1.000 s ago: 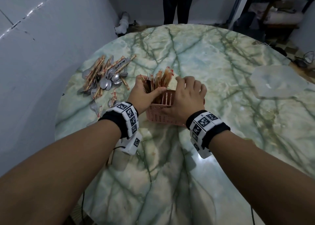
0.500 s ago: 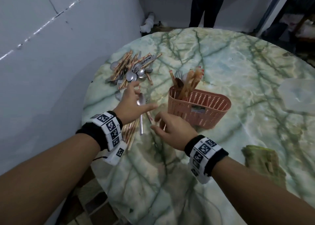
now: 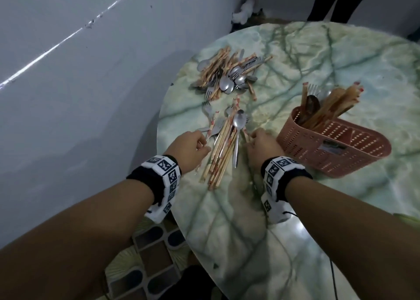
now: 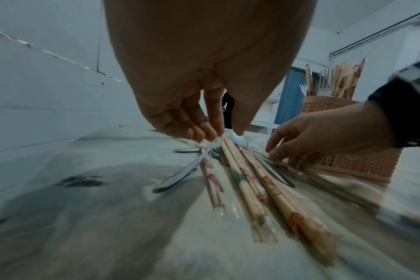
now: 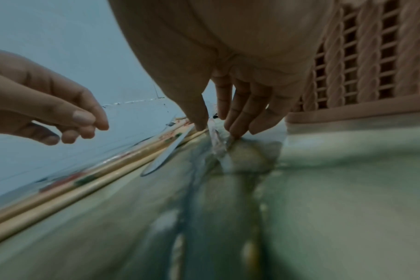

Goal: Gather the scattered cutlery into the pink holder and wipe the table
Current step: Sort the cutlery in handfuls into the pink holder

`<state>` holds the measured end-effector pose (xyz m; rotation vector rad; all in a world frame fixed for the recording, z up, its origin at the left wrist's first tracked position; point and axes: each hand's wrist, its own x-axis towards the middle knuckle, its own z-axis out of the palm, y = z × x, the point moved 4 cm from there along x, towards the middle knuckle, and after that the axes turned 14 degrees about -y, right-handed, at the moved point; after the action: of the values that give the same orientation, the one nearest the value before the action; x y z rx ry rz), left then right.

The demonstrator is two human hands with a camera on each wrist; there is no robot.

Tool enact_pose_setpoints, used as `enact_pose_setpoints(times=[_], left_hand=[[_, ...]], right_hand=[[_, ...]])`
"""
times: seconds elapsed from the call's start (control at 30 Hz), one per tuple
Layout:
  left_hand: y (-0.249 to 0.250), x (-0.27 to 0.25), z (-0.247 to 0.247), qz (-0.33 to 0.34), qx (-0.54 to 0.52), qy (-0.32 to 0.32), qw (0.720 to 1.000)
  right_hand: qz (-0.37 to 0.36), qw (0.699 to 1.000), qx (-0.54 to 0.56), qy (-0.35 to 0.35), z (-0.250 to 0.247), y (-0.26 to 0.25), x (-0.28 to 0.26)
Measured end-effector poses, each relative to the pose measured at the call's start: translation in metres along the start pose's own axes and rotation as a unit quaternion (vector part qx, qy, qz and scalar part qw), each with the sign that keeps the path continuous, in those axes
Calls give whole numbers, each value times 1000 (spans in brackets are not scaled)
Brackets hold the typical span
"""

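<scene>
Head view: right hand (image 3: pixel 261 144) pinches one clear-wrapped wooden chopstick (image 5: pixel 217 147); left hand (image 3: pixel 189 145) curled, cannot tell on what. Risk: slick wrapper slips; sticks roll off the round green marble table (image 3: pixel 238 220), left edge close.

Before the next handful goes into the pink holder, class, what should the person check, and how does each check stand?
1. Hands at the near bundle of wrapped wooden chopsticks: left hand and right hand flank it, ok.
2. Firm grip: cannot tell.
3. Bundle tidy: not ok, sticks splay and a steel spoon lies among them.
4. Pink perforated plastic holder upright with room: ok.
5. Marbled table clear for wiping: not ok, the far heap of forks, spoons and chopsticks is left.
</scene>
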<state>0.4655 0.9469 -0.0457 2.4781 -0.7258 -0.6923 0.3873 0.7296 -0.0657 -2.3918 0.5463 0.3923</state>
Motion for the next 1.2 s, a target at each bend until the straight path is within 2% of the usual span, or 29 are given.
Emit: enact_pose_setpoints(times=[0.13,0.23,0.4,0.47,0.63,0.8,0.93,1.07,1.13,1.2], left_hand=[[8,16,0,24,29,4,999],[2,29,-5,-1,43,11,999],[-4,47,-3,-26,96,-76,992],[-5,52,2,-33,97,-93,990],[-7,51,-1,-32,2,-69,997],[-14,46,-4,6,-64,-86,994],[-20,41,-10,-1,-49,-68,996],[-16,45,-5,-30,-40,-74,996],[-17,53,3,-37,-30,-87,995],[-16,58,7,-39,-41,-86,995]], right_hand=[[33,999,-31,-19,-1,-4,12],[37,998,-28,-52,4,-5,15],[109,992,57,-21,7,-1,4],[128,987,95,-4,8,1,-1],[119,986,114,19,15,-8,3],[116,991,72,5,22,-19,15],[111,993,48,-3,26,-22,18],[106,982,132,89,23,-25,7],[86,970,206,98,25,-28,0],[75,967,224,97,25,-34,-7]])
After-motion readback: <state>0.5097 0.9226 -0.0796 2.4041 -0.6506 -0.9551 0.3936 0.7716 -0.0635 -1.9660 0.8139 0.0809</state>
